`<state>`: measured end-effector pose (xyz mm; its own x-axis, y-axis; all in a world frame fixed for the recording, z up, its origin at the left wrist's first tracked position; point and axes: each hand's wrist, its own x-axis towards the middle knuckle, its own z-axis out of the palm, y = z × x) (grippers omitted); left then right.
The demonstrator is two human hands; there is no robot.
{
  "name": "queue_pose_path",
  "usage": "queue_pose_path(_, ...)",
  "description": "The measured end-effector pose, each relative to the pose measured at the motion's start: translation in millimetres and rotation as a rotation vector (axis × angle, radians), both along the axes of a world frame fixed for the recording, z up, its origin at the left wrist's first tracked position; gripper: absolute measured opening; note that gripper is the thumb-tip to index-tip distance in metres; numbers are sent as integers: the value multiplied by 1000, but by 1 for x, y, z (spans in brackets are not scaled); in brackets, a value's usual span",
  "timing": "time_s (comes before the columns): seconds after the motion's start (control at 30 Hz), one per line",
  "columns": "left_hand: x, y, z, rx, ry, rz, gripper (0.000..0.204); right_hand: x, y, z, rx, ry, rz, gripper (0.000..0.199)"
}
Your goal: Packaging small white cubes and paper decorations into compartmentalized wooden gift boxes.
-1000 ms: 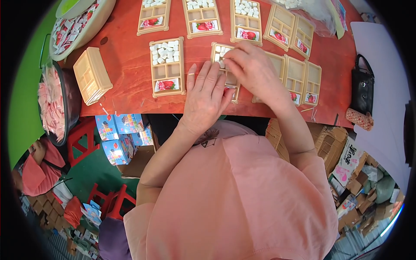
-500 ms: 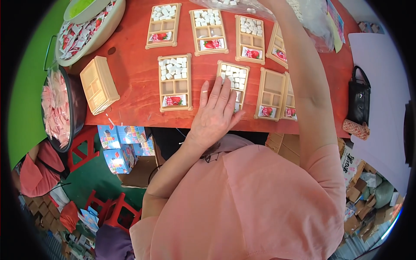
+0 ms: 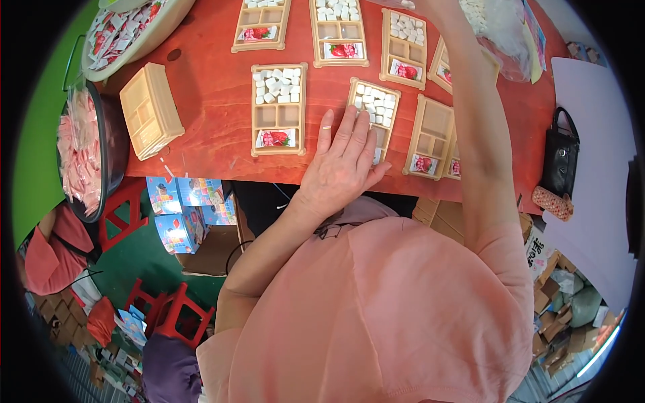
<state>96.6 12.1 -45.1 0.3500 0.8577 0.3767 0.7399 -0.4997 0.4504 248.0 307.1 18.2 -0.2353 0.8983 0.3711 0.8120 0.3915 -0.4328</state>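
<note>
My left hand (image 3: 339,164) lies with its fingers stretched over a beige compartment tray (image 3: 396,111). Small white pieces (image 3: 380,106), like mini marshmallows, fill that tray's large far compartment, and my fingertips rest at their near edge. My hand covers much of the tray's near part. My right forearm (image 3: 480,127) reaches away past the trays; the hand itself is cut off by the top edge. Left of my left hand is another tray (image 3: 266,117) with white pieces and a strawberry-printed packet (image 3: 276,138). To the right, one tray (image 3: 433,122) has a bare large compartment and a packet.
More filled trays (image 3: 340,30) stand farther back. At left are stacked trays (image 3: 149,114), a bowl of small packets (image 3: 158,33) and a black tub of pink packets (image 3: 114,144). A clear bag (image 3: 507,50) lies at far right, near a black pouch (image 3: 559,158).
The view has shifted, so the trays sit higher and slightly farther right in the picture. My left hand stays on the same tray, and my right arm still reaches toward the far side.
</note>
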Motion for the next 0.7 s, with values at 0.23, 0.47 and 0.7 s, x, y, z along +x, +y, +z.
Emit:
queue_pose_path(0.23,2,0,-1,-1,0,-9,59,21,-163,-4,-704,191,419,13)
queue_pose_path(0.47,2,0,-2,63,13,-27,56,13,-198,-25,-414,49,264,21)
queue_pose_path(0.7,4,5,8,16,-104,0,59,38,-182,-5,-463,308,163,21)
